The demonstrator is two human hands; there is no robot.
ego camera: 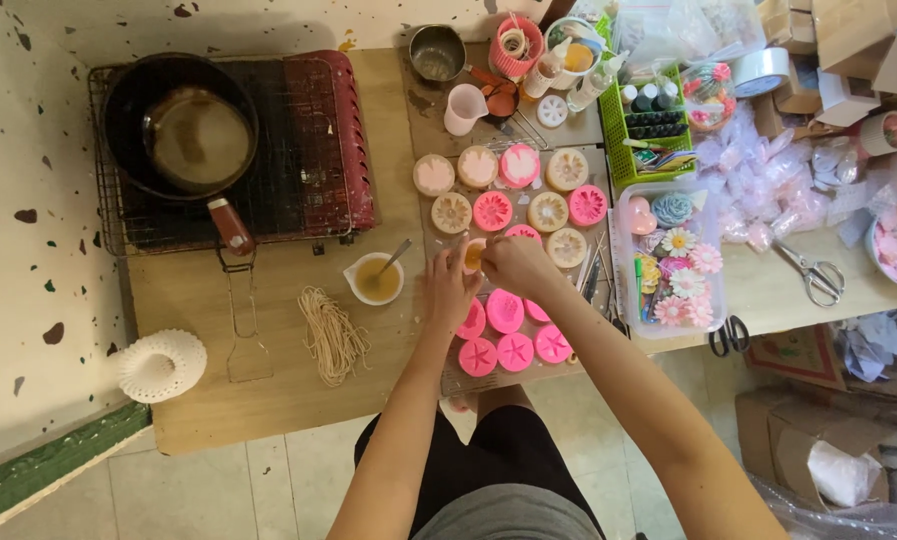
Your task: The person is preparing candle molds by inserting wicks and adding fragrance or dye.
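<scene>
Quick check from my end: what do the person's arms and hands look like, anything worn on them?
Both arms are bare to beyond the elbow, with no sleeves in view. The left hand and right hand show no gloves, watch or bracelet; whether there are rings is too small to tell.

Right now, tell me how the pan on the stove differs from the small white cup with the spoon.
The pan is black, wide and round, with a reddish handle; the white cup is far smaller, with a pouring lip. The pan sits on the wire rack of the stove, away from the hands; the cup stands on the wooden table, close beside the left hand. A spoon stands in the cup; the pan has none. Both hold a brownish-yellow liquid.
</scene>
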